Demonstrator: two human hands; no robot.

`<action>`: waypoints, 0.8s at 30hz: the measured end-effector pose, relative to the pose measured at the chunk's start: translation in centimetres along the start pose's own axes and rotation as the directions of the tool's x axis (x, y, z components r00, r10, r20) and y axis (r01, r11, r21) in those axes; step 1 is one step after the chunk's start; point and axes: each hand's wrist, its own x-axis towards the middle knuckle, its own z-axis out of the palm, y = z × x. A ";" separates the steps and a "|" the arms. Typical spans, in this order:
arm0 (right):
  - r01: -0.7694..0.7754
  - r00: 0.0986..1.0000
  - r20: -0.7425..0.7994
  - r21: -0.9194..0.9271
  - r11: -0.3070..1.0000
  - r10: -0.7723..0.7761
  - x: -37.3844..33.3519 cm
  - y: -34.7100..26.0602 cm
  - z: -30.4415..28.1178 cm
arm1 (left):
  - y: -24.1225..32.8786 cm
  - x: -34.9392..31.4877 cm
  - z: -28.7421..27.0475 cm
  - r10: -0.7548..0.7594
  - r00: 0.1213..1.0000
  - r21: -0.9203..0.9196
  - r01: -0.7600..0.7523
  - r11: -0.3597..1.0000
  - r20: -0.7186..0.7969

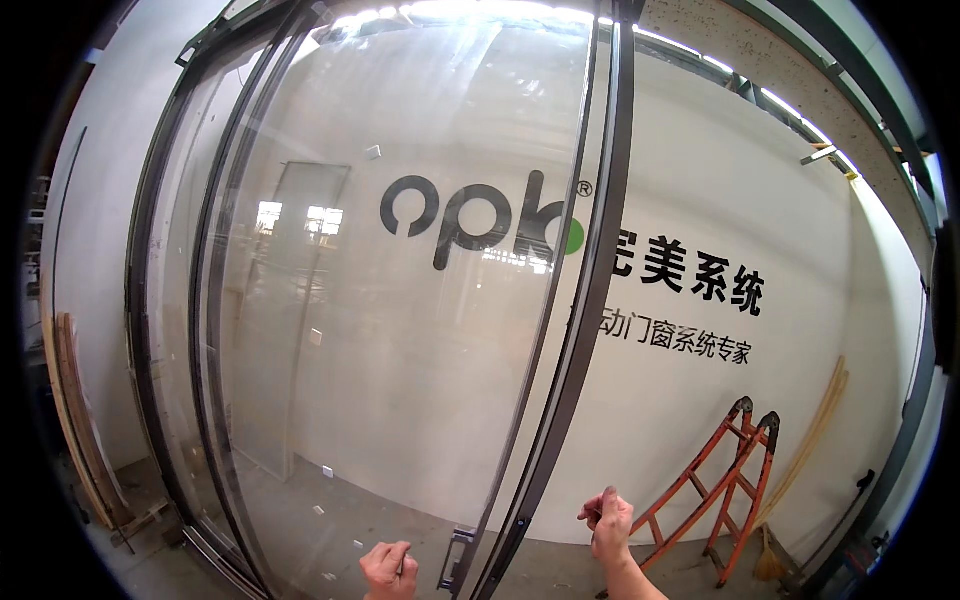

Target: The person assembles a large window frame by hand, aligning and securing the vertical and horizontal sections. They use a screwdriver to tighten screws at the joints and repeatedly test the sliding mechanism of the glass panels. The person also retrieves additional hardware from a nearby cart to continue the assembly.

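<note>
Door (pixel 400 330), long axis upright, top leaning rightward in view; left hand (pixel 389 571), right hand (pixel 608 522) curled narrow

Left hand (pixel 388 570): is being held low at the bottom edge, left of centre, with its fingers (pixel 397 551) being held curled inward.
Right hand (pixel 608 522): is being held a little higher, right of centre and well apart from the left, with its fingers being bent toward the palm.
Right forearm (pixel 632 578): is being angled up and leftward from the bottom edge, bare.
</note>
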 end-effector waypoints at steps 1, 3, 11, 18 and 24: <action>-0.004 1.000 -0.006 0.012 1.000 0.004 -0.1 0.1 0.0 | 0.0 -0.1 -0.2 0.001 1.000 0.008 -0.001 1.000 0.011; -0.011 1.000 -0.020 0.036 0.999 0.012 -0.4 0.4 0.3 | 0.2 -0.4 -0.7 -0.005 0.998 0.024 0.004 1.000 0.057; -0.050 0.999 -0.014 0.082 0.995 0.051 -1.2 0.9 1.2 | 0.0 -1.8 -0.5 0.047 0.996 -0.023 -0.046 0.999 0.076; -0.052 0.999 -0.003 0.075 0.996 0.052 -1.5 2.1 1.4 | 1.2 -2.7 -0.6 -0.006 0.975 -0.018 0.010 1.000 0.223; -0.084 0.996 0.023 0.062 0.994 0.083 -1.3 1.3 2.2 | 3.5 -1.6 -0.2 0.034 0.963 -0.044 -0.023 0.999 0.269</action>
